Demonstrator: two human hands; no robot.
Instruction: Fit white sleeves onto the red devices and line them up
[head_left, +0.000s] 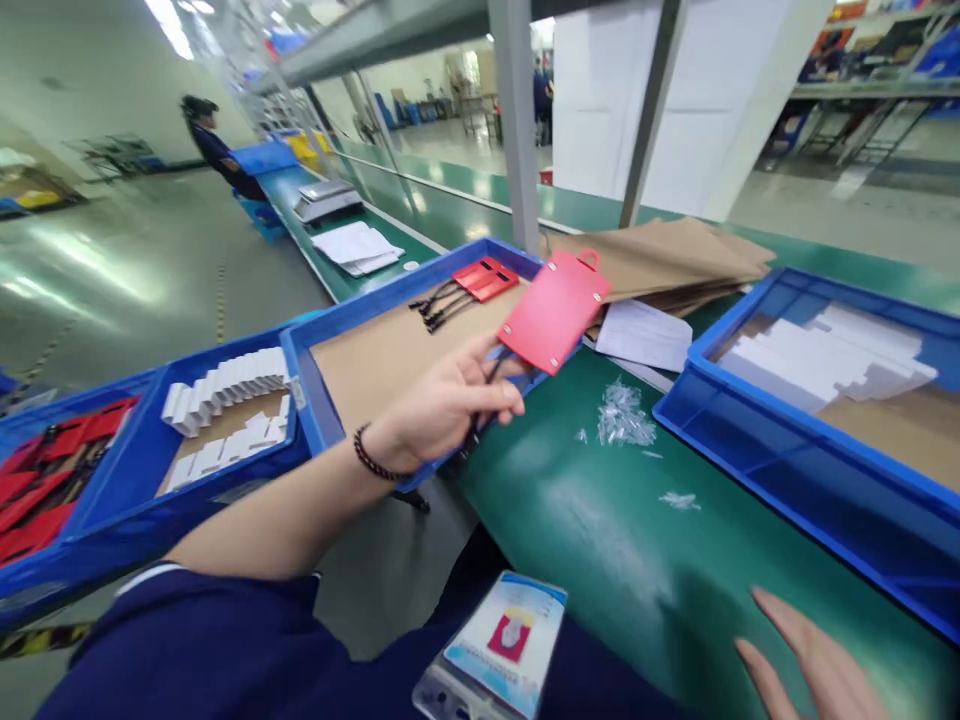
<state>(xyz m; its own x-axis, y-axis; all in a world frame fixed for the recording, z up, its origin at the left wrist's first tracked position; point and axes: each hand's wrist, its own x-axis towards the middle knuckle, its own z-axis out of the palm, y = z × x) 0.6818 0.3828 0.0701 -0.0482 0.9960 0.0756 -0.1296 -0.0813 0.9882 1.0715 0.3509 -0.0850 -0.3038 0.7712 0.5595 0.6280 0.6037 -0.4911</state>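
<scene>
My left hand [442, 405] is closed on a red flat device [556, 312] with a black cable. It lifts the device above the green bench [570, 520], just past the rim of a blue bin. The device is a rectangular plate with a small loop on its top edge and light fittings at its corners. Its cable [480, 425] hangs down by my fingers. My right hand [814, 660] is low at the right, over the bench, its visible fingers apart and nothing in them. Small clear plastic pieces [626, 415] lie heaped on the bench between the hands.
A cardboard-lined blue bin [315, 410] holds more red devices [486, 278]. At left are blue bins with white boxes [225, 390] and red devices [45, 470]. Another blue bin [750, 430] with white boxes stands right. Brown paper [675, 255] lies behind, beside a metal post [515, 130].
</scene>
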